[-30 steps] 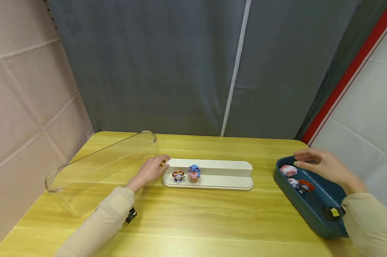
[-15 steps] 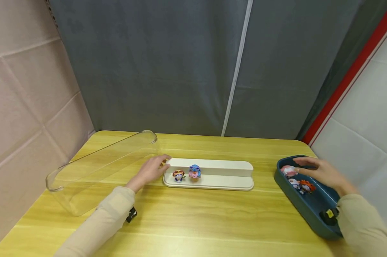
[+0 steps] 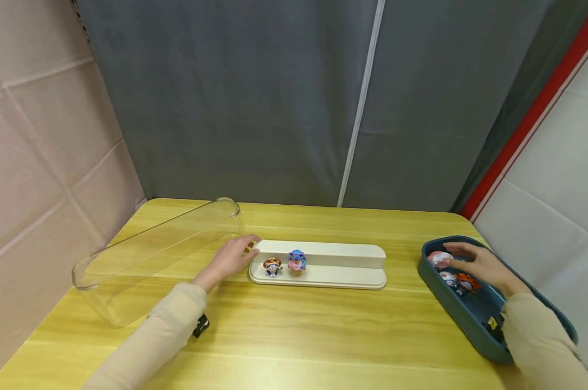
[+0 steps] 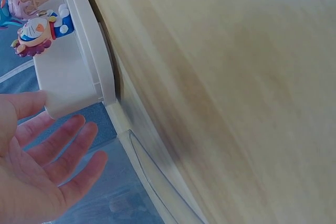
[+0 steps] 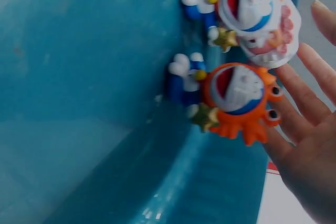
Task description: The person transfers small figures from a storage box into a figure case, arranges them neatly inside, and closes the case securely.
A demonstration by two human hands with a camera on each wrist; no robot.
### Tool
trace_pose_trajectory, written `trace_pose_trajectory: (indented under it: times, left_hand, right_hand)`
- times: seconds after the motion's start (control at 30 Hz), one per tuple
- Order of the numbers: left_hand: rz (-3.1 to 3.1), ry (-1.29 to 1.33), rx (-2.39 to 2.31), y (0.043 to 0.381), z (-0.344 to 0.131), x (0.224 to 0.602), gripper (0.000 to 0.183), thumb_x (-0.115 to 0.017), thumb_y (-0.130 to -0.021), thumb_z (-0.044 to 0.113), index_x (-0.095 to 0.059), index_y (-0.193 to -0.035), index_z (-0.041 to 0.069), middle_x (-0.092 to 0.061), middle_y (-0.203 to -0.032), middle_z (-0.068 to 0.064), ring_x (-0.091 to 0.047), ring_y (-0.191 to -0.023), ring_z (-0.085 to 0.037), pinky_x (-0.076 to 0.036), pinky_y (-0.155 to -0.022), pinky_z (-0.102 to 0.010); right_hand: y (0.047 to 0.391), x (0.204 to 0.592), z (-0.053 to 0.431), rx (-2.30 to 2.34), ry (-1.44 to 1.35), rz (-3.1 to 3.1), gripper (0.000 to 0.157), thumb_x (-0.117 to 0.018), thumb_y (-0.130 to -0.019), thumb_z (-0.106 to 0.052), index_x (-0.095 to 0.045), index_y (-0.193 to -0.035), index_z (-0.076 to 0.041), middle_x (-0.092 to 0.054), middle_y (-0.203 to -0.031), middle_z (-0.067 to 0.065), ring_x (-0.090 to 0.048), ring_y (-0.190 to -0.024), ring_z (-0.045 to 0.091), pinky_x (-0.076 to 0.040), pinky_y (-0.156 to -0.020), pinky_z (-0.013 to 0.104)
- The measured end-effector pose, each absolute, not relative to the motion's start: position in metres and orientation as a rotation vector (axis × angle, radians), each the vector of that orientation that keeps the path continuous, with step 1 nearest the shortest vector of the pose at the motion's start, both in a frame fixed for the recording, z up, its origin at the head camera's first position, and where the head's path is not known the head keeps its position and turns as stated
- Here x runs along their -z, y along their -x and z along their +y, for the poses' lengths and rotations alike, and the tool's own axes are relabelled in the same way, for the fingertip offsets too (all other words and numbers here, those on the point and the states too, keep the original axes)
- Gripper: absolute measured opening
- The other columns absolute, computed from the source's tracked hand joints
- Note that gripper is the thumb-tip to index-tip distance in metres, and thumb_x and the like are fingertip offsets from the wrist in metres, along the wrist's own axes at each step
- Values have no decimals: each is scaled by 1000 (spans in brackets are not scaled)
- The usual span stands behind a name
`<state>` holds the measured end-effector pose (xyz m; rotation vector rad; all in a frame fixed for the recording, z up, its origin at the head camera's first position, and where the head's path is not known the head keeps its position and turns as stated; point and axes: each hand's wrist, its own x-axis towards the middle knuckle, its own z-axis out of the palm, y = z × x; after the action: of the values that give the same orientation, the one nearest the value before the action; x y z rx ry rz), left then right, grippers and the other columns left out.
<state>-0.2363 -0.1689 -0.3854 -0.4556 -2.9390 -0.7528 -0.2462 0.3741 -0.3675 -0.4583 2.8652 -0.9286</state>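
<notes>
Head view: left hand [image 3: 228,259] relaxed, white display base [image 3: 352,276] beside it; right hand [image 3: 481,266] uncurled, pink-and-white figurine [image 3: 437,259] at fingertips.

Screened-off work booth: grey curtain [image 3: 235,108], creased side sheets [image 3: 40,135], wood-grain table [image 3: 333,330].

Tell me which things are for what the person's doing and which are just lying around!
Probably for the job: white stand, at the left grip; two figures on it; blue tray; toy figures in it, near the right grip.

Probably just around: clear cover, in neither grip; grey curtain behind the table.
</notes>
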Motion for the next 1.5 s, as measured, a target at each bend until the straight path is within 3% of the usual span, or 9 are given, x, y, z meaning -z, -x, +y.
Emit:
trace_pose_trajectory:
  times: [0.27, 0.5, 0.6, 1.0, 1.5]
  left_hand:
    - [-2939, 455, 759, 236, -168, 385, 30, -54, -89, 21, -54, -117, 9, -59, -105, -10, -57, -90, -23, -46, -75, -39]
    - [-2937, 465, 758, 236, -168, 385, 30, -54, -89, 21, -54, -116, 9, -59, -105, -10, -57, -90, -23, -46, -75, -39]
    - [-2935, 462, 761, 236, -168, 385, 30, -54, -89, 21, -55, -116, 9, -59, -104, -9, -56, -90, -23, -46, -75, -39]
    - [-2933, 462, 749, 237, -169, 386, 29, -54, -89, 21, -55, -116, 9, -60, -104, -9, -57, -90, -22, -46, -74, -39]
    - [-2939, 453, 760, 237, -169, 387, 30, -53, -90, 22, -54, -117, 10, -60, -103, -8, -56, -90, -22, -46, -75, -39]
  right_hand:
    - [250, 377, 376, 924, 464, 2866, 54, -54, -88, -30, -40, -127, 6, -48, -116, 25, -49, -98, 25, -46, -71, 27]
    - [253, 380, 375, 940, 421, 2828, 58, -54, -88, -33, -38, -128, 6, -47, -116, 27, -49, -100, 36, -46, -72, 35]
    - [254, 382, 375, 953, 433, 2816, 58, -55, -88, -30, -37, -128, 7, -47, -115, 27, -49, -99, 37, -47, -69, 33]
    - [261, 386, 374, 1004, 495, 2770, 54, -58, -86, -23, -39, -127, 6, -53, -106, 20, -53, -78, 17, -46, -60, 29]
    - [262, 388, 374, 1006, 428, 2784, 53, -59, -85, -27, -42, -124, 6, -55, -101, 16, -51, -78, 18, -46, -61, 28]
